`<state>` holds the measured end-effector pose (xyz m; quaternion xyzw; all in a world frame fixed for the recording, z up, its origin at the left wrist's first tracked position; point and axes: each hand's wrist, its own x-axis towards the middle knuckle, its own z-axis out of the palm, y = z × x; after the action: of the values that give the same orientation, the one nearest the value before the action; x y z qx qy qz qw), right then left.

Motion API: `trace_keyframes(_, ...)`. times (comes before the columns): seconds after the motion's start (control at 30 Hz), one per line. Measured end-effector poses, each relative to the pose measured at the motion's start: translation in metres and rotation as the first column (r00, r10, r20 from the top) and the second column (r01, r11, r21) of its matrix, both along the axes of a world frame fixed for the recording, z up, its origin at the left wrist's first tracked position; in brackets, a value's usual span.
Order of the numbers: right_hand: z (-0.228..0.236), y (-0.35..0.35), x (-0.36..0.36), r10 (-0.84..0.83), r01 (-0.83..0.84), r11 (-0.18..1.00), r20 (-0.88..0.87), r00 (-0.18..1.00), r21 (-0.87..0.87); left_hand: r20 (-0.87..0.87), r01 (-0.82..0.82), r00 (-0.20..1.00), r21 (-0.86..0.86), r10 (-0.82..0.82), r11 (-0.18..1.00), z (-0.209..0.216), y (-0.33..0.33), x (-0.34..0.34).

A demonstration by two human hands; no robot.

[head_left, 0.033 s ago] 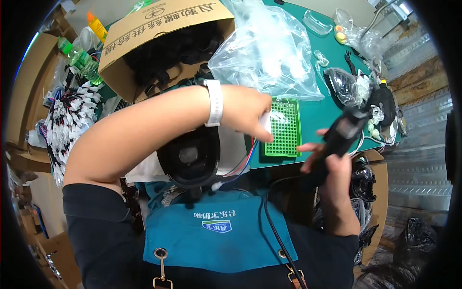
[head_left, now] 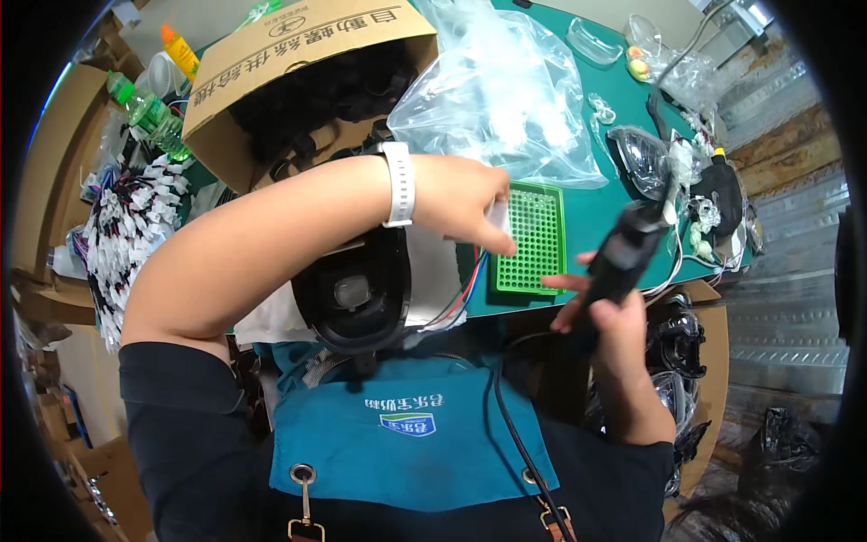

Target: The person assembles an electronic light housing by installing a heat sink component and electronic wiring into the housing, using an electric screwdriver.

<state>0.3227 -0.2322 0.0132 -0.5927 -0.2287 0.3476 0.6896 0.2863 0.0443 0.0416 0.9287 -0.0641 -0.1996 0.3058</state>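
Apron: nearest us, the blue-green apron lies across our front, and the black cable runs down over it toward five o'clock.
Right hand: our right hand is wrapped round the black tool, thumb across it. It has just swung a little toward nine o'clock, so tool and tray now stand closer, which we take as drawing the two together.
Right arm pose: the forearm rises from five o'clock, and the blurred tool leans toward one o'clock. The index finger stretches to the tray's near right corner; we can't tell whether it touches.
Shell: the black shell sits at eight o'clock from the tray, partly under our left forearm.
Wires: red and blue wires trail from beneath the left hand toward seven o'clock.
Tray: the green tray, gridded with holes, rests on the worktop between our hands.
Left hand: our left hand has barely shifted. Its fingers curl over a white part at the tray's left edge; whether they grip it, we can't tell.
Left arm pose: the forearm crosses from eight o'clock, elbow bent, back of the hand up.
Bag: a clear bag spreads beyond the tray, toward twelve o'clock.
Box: the cardboard box, full of dark things, stands at eleven o'clock.
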Motion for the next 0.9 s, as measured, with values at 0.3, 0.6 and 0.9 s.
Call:
trace_keyframes(0.3, -0.037, -0.002, -0.005, 0.155, -0.141, 0.955, 0.032, 0.987, -0.260, 0.059, -0.266, 0.961, -0.085, 0.271, 0.960, -0.019, 0.007, 0.042)
trace_keyframes(0.6, -0.018, -0.019, 0.002, 0.134, -0.144, 0.983, -0.091, 0.987, -0.116, 0.514, -0.094, 0.855, 0.014, 0.074, 0.995, -0.006, -0.004, 0.001)
trace_keyframes(0.9, -0.019, 0.015, 0.122, -0.202, 0.467, 0.833, 0.624, 0.755, -0.296, 0.646, -0.265, 0.743, 0.049, 0.171, 0.963, 0.040, -0.011, -0.157)
